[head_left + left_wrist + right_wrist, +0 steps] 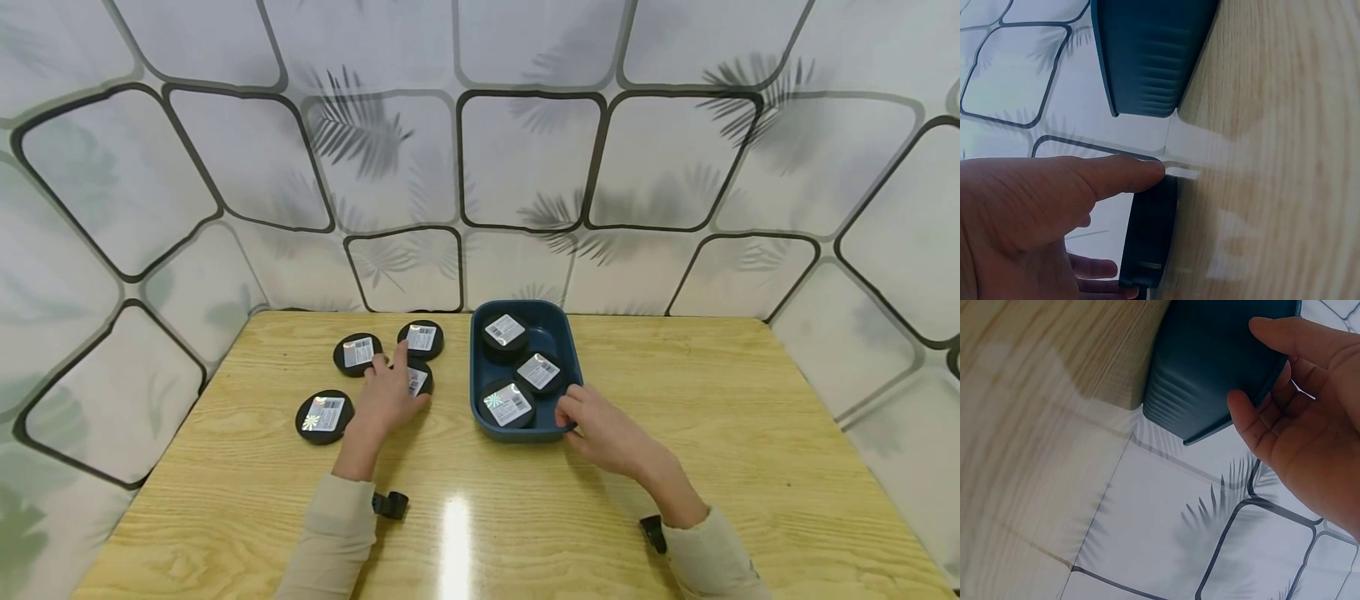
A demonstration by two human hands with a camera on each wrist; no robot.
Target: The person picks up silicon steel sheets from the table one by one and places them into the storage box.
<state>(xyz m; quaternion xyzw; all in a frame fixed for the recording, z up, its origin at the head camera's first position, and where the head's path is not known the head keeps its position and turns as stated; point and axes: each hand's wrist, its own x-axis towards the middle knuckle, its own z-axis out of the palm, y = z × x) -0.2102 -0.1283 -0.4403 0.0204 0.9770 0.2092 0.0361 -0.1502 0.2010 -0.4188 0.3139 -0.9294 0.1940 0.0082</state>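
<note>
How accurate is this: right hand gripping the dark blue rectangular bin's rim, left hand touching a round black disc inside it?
Not inside: the head view shows the left hand touching that round black disc on the yellow wooden table, outside the bin. Otherwise, yes.

A: Any readable text?
B: None. White labels [326,413] on black discs [538,372], seven showing, print too small.
A: Where?
B: Four on the table [225,517] discs, one label partly hidden; three on discs in the tray [517,436].
A: Other marks?
B: Barcodes, digits illegible. Shiny starburst on the nearest table disc's label, another on the nearest tray disc's.
</note>
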